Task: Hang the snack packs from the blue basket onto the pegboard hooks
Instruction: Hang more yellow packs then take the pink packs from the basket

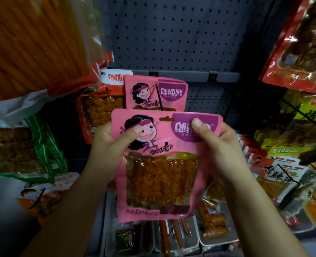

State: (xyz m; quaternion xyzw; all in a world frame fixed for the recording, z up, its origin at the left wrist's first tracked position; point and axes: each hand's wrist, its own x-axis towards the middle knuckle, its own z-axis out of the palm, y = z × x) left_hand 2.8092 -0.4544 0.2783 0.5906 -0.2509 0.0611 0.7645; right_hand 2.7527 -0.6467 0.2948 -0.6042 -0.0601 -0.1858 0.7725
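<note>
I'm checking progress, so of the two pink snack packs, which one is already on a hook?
The upper pink snack pack behind, hanging on a black hook; the lower pink snack pack is gripped by both hands.

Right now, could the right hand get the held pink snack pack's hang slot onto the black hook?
Probably yes: the right hand pinches the held pink snack pack just below the black hook, nothing between.
</note>
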